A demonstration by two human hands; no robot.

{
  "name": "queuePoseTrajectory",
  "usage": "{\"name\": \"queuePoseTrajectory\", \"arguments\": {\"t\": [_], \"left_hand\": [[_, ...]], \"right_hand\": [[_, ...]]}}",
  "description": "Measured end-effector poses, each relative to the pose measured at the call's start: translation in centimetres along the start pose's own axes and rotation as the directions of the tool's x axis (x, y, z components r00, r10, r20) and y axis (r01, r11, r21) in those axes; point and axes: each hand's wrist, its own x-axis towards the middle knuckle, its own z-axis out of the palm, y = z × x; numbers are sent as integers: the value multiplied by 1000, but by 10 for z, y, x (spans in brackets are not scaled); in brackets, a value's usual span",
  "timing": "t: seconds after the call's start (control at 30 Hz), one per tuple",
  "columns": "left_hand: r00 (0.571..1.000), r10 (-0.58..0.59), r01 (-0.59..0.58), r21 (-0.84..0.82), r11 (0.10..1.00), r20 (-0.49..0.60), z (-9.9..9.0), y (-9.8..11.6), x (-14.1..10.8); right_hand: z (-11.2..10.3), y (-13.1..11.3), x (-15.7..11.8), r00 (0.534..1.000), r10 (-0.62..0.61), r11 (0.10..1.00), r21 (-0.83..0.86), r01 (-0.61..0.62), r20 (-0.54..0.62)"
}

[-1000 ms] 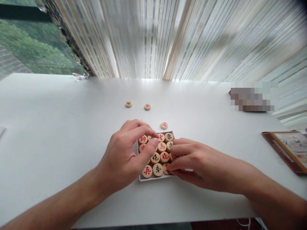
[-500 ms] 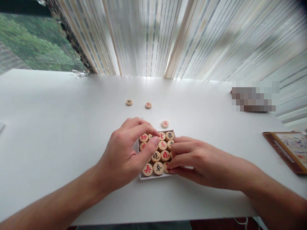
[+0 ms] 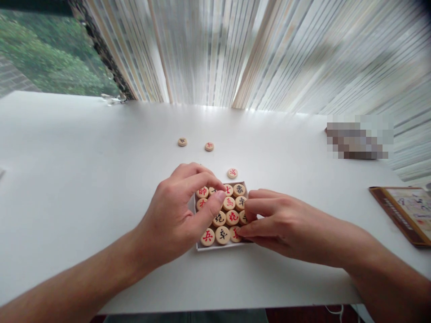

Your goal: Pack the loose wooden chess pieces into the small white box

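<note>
A shallow white box (image 3: 215, 247) on the white table holds rows of round wooden pieces marked in red or black characters. My left hand (image 3: 185, 206) hovers over the box's left part, thumb and forefinger curved close together; whether anything lies between them is hidden. At the box's right edge is my right hand (image 3: 279, 220), its fingers bent and a fingertip at a red-marked piece (image 3: 235, 233) in the front row. Beyond the box lie a red-marked piece (image 3: 232, 173), another red-marked one (image 3: 209, 146) and a black-marked one (image 3: 182, 141).
At the right edge of the table (image 3: 101, 134) lies a brown-bordered flat case or booklet (image 3: 404, 215). Behind it stands a blurred-out brown object (image 3: 357, 141). A striped curtain (image 3: 202, 54) hangs along the far edge, beside a window at the left.
My right hand has shifted slightly right, showing more of the black-marked pieces in the right column. My left hand keeps nearly the same pose over the box. The view has shifted a little.
</note>
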Motion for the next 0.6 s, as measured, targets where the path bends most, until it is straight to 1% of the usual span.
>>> {"name": "queuePoseTrajectory", "arguments": {"t": [0.33,0.43,0.6], "left_hand": [[1000,9,-9,15,1000,-9,1,-1,0],[1000,12,-12,17,1000,-9,0,-1,0],[1000,16,-16,16,1000,-15,-1,-1,-1]], "right_hand": [[6,-1,0,997,-68,994,-93,65,-30],[7,0,0,996,-74,995,-73,70,-52],[3,3,0,997,-53,999,6,53,-57]]}}
